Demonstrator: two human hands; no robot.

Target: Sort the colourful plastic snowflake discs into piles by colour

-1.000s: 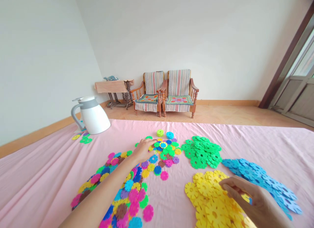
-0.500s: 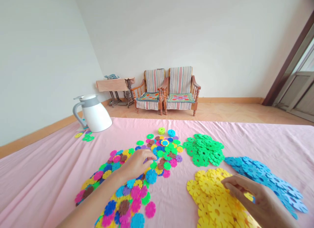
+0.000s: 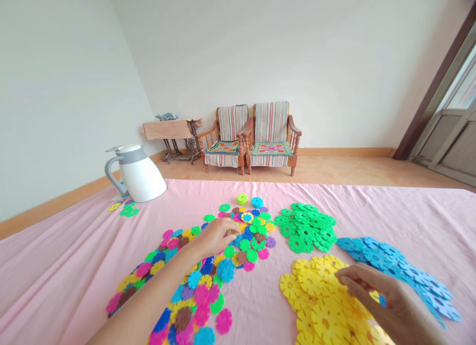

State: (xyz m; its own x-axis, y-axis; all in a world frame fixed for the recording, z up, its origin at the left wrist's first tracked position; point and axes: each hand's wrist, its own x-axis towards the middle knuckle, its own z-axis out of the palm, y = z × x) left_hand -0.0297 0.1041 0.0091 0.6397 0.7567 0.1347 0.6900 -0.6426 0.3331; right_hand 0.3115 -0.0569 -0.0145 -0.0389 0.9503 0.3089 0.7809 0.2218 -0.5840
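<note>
Currently, left hand [image 3: 217, 237] reaches over the mixed discs [image 3: 201, 295], fingers curled; grip contents cannot be determined. Right hand [image 3: 386, 295] hovers at the yellow pile [image 3: 327, 320], thumb and index tips close together, hold unclear. Green pile [image 3: 305, 228] lies beyond the yellow; blue pile [image 3: 394, 265], to its right.

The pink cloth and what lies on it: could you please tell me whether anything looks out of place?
A few green, yellow and purple discs lie beside the white jug, apart from the mixed spread of discs, so they look slightly stray. The jug stands upright; no spill or damage shows.
</note>
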